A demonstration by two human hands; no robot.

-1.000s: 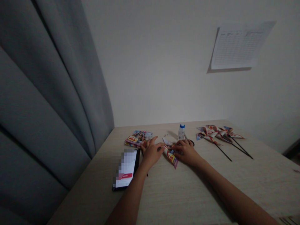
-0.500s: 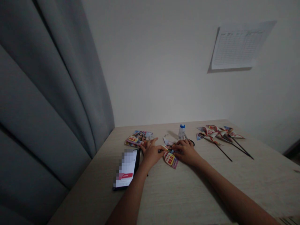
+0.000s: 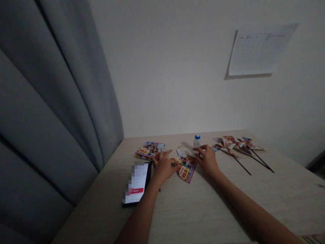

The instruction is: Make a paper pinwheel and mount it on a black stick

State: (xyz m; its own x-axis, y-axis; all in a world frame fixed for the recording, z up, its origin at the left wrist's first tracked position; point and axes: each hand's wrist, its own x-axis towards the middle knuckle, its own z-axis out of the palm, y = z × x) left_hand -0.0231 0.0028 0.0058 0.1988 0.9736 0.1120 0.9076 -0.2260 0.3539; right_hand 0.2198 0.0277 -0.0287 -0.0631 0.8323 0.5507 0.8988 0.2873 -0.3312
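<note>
Since the earlier frame: right hand [image 3: 207, 158] lifted off the printed paper piece [image 3: 187, 167] and slid toward the small bottle [image 3: 196, 141]; the paper lay flatter.
Phone [image 3: 137, 183]: lit, beside my left forearm, untouched.
Left hand [image 3: 164, 165]: loosely curled, fingertips pinning the paper's left edge; a thin dark object seemed pinched there, though I could not tell what.
Paper piece: flat on the table [image 3: 193, 210], between both hands.
Right hand: open, fingers spread, holding nothing, just short of the bottle.
Doing it well: I judged the left hand had to stay pressed while the right fetched.
Finished pinwheels [image 3: 236, 144]: lying well apart, far right.
</note>
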